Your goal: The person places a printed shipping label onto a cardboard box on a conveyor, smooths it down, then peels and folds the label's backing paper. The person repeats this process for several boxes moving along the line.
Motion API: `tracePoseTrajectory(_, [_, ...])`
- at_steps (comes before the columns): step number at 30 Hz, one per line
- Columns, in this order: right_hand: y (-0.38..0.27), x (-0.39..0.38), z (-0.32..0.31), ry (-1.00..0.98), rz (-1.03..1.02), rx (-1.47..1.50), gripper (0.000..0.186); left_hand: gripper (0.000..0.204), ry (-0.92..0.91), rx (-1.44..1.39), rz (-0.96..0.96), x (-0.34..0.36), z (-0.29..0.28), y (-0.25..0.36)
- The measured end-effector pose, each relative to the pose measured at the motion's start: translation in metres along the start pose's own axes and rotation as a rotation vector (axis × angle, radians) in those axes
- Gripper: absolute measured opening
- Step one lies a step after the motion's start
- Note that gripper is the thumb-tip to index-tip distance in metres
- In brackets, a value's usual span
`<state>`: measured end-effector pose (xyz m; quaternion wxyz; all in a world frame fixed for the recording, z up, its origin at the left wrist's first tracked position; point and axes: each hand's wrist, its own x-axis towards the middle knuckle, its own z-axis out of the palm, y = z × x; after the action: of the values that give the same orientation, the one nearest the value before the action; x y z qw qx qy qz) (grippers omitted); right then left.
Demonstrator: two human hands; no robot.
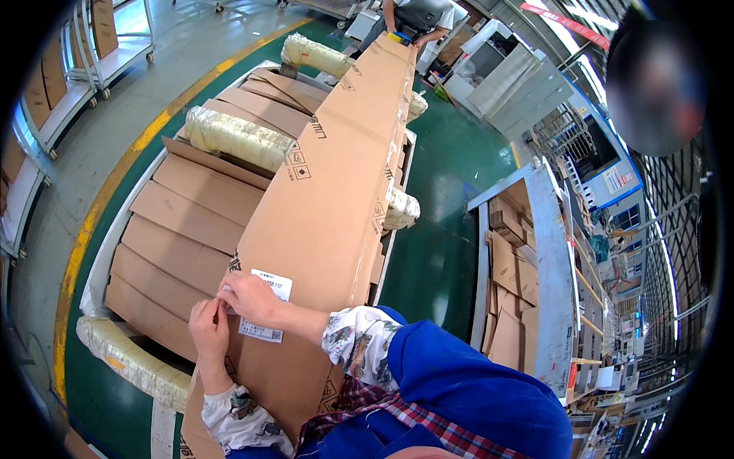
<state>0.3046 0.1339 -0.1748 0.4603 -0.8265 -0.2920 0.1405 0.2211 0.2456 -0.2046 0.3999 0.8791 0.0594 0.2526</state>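
A long brown cardboard carton (313, 229) stretches away from me, its near end under my forearms. A white printed label (264, 330) lies on its top near the left edge, partly covered by my right hand (256, 298). That hand is closed, its fingertips pinched together beside the label. My left hand (209, 329) is also closed, its thumb and fingertips meeting the right fingertips at the carton's left edge. Whatever the two hands pinch is too small or hidden to make out.
Wrapped padded bars (237, 139) rise from a cart of flat cardboard (180, 218) under the carton. At the far end another person's hand holds a blue-and-yellow tool (399, 37). A grey-framed bin of cardboard (514, 268) stands right; wheeled racks (69, 99) stand left.
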Motion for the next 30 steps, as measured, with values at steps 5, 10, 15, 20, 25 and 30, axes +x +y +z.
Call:
tracePoseTrajectory(5, [-0.006, 0.001, -0.005, -0.038, 0.047, 0.008, 0.018, 0.002, 0.049, 0.095, 0.125, 0.002, 0.000, 0.002])
tracePoseTrajectory(10, [-0.002, 0.001, 0.000, -0.027, 0.058, 0.030, 0.018, 0.002, 0.074, 0.179, 0.206, 0.004, -0.001, 0.007])
tracePoseTrajectory(15, [0.003, 0.001, 0.005, -0.034, 0.044, 0.071, 0.019, 0.003, 0.105, 0.268, 0.265, 0.003, -0.004, 0.009])
tracePoseTrajectory(20, [0.006, 0.004, 0.002, -0.081, 0.107, 0.137, 0.019, 0.004, 0.112, 0.317, 0.307, 0.005, -0.002, 0.013])
tracePoseTrajectory(25, [0.007, 0.006, -0.005, -0.075, 0.190, 0.238, 0.023, 0.006, 0.153, 0.357, 0.328, 0.010, 0.004, 0.020])
tracePoseTrajectory(30, [0.007, 0.012, 0.005, -0.055, 0.182, 0.366, 0.022, 0.007, 0.286, 0.299, 0.291, 0.007, 0.001, 0.005])
